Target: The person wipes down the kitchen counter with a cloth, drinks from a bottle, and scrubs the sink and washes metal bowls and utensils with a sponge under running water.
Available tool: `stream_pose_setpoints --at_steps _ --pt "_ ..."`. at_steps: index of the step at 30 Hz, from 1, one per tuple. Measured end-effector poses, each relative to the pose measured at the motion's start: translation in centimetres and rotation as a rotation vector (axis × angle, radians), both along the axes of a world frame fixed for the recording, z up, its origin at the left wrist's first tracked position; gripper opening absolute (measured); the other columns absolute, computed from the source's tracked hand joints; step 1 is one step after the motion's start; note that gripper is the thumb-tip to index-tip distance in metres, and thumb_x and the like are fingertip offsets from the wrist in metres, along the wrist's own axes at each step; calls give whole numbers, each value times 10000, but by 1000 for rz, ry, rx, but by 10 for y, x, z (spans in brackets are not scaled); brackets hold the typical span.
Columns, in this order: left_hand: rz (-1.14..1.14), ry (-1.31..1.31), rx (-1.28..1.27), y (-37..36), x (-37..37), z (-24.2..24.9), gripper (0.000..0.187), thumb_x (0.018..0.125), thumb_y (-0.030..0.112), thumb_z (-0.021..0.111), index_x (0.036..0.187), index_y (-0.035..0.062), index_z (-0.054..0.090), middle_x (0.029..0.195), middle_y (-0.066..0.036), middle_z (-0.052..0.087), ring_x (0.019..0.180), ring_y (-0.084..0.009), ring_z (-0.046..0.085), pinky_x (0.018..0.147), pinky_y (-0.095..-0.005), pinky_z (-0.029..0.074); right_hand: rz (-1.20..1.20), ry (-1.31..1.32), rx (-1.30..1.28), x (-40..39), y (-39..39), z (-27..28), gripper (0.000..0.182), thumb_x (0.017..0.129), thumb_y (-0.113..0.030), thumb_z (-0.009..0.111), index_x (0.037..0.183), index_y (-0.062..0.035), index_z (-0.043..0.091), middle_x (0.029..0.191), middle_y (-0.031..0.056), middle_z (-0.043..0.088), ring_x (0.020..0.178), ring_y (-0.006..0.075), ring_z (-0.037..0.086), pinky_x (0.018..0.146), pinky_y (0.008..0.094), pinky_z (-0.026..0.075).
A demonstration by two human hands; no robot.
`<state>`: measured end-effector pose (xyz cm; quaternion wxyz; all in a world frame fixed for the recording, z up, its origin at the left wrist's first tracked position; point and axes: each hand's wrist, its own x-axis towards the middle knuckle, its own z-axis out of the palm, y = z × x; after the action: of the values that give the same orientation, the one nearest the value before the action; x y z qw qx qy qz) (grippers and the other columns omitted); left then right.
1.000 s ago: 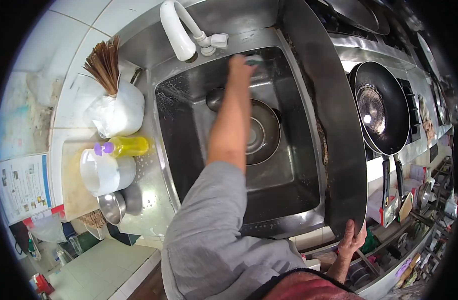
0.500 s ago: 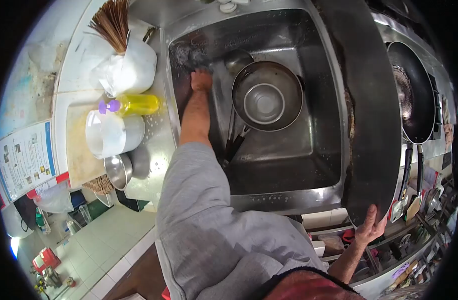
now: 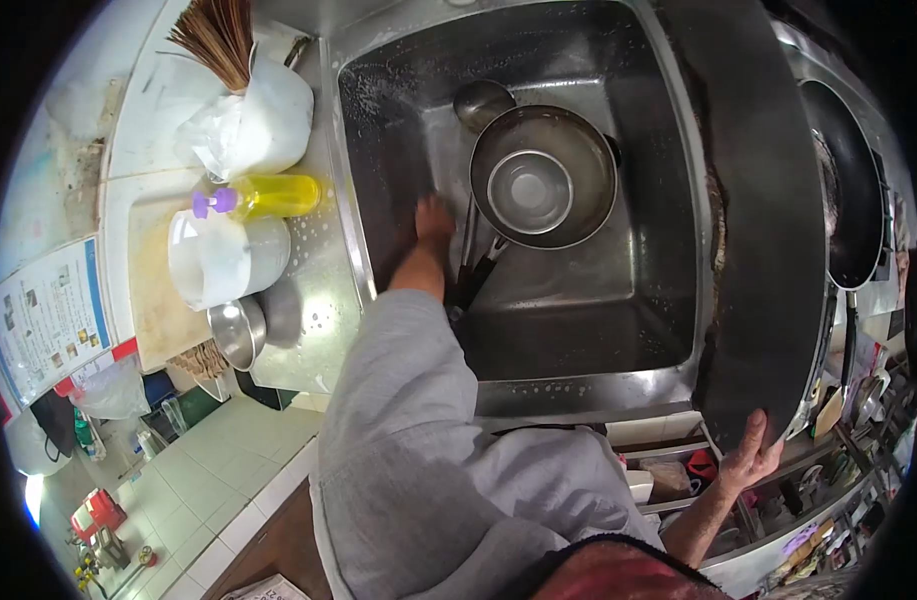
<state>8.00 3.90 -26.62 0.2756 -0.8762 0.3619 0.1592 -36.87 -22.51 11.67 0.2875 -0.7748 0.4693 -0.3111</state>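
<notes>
My left hand [image 3: 435, 217] reaches down into the metal sink [image 3: 598, 335], near its left wall. Blur and foreshortening hide its fingers, and no held object shows. To its right lies a frying pan [image 3: 596, 205] with a metal bowl [image 3: 526, 205] inside it. The pan's black handle [image 3: 472, 288] points toward me, and a ladle [image 3: 481, 104] lies beside the pan. My right hand [image 3: 749, 461] grips the near end of a large dark curved metal piece, like a wok [image 3: 763, 230] seen nearly edge-on, along the sink's right side. Its thumb is on the near face.
On the left counter are a yellow soap bottle [image 3: 278, 196] with a purple pump, a white tub [image 3: 263, 262], a steel bowl [image 3: 240, 335] and a white bag-lined container [image 3: 278, 120] holding a stick brush [image 3: 213, 40]. A black wok [image 3: 853, 190] sits at the right.
My left hand has moved toward me along the sink's left side, away from the splashing water at the far corner. My right hand keeps its hold on the dark wok-like piece.
</notes>
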Motion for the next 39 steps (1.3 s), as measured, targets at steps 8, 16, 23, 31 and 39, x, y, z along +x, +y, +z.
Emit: stream_pose_setpoints --at_steps 8,16,23,31,39 --pt "5 0 148 0 -2 56 372 847 299 441 1135 104 573 1198 -91 525 1166 -281 386 976 -461 229 237 -10 -45 4 -9 3 275 862 -108 516 1044 98 528 953 196 580 804 289 560 736 338 428" --pt "-464 -133 297 -31 8 231 250 801 216 479 944 115 657 1001 -35 610 989 -196 466 777 -378 332 237 -77 49 15 -6 8 234 867 -75 496 1038 81 531 948 162 573 844 253 547 763 316 422" --pt "-6 591 288 55 -136 129 328 744 265 558 994 66 631 1075 -138 589 1049 -307 517 864 -420 408 315 -182 -37 12 -8 3 292 853 -30 511 1136 44 515 1091 168 562 1016 254 537 886 317 391" --pt "-584 735 -437 -98 -179 87 284 732 68 481 1003 42 562 877 -180 600 862 -351 563 770 -423 434 307 -162 -35 11 -8 3 310 845 -43 527 1141 50 509 1084 189 564 1016 280 543 882 333 397" --pt "-497 357 -510 -140 -187 -9 208 757 108 482 916 42 599 933 -150 604 922 -298 570 861 -398 419 228 -35 -84 0 -4 -4 318 827 -32 549 1123 76 510 1013 196 573 905 263 559 824 333 413"
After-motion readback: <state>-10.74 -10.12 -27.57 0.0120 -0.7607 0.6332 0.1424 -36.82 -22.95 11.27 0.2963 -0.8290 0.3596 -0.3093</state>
